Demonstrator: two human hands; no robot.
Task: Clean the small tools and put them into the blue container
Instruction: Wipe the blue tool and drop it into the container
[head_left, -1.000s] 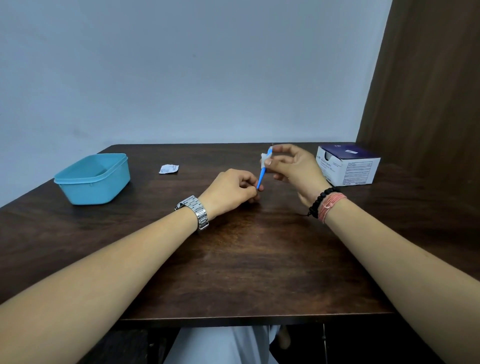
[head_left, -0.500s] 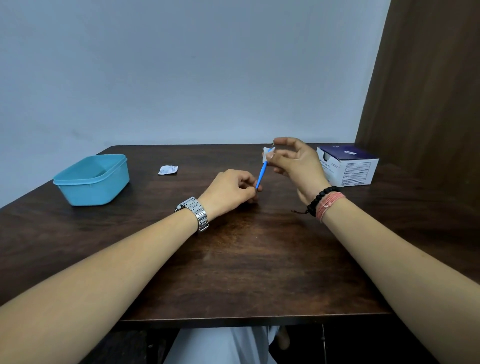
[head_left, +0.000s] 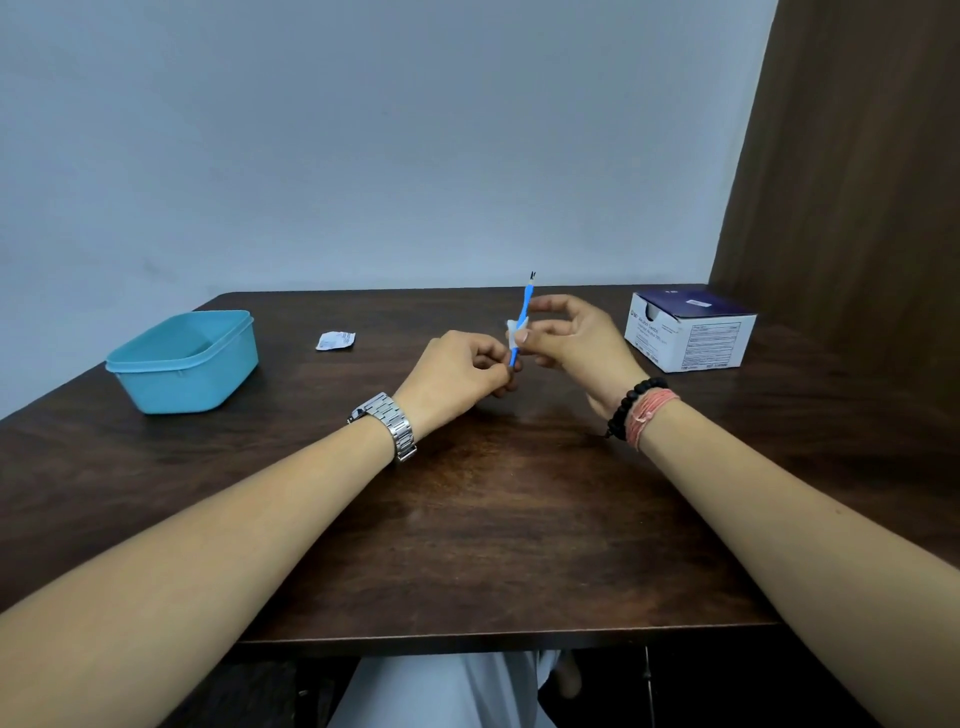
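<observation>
A thin blue tool (head_left: 525, 304) with a dark forked tip stands almost upright over the middle of the table. My left hand (head_left: 457, 374) pinches its lower end. My right hand (head_left: 566, 338) pinches a small white wipe (head_left: 515, 332) around the lower part of the shaft. The blue container (head_left: 182, 361) sits open at the left of the table, apart from both hands, and I see nothing inside it.
A torn white wrapper (head_left: 335, 340) lies between the container and my hands. A white and dark blue box (head_left: 688, 332) stands at the right, close to my right hand. The dark wooden table (head_left: 493, 519) meets a brown panel (head_left: 857, 182) on the right.
My right hand has slid the white wipe down the shaft from near the tip toward my left hand, so the upper blue part and dark tip now show. The left hand stayed put.
</observation>
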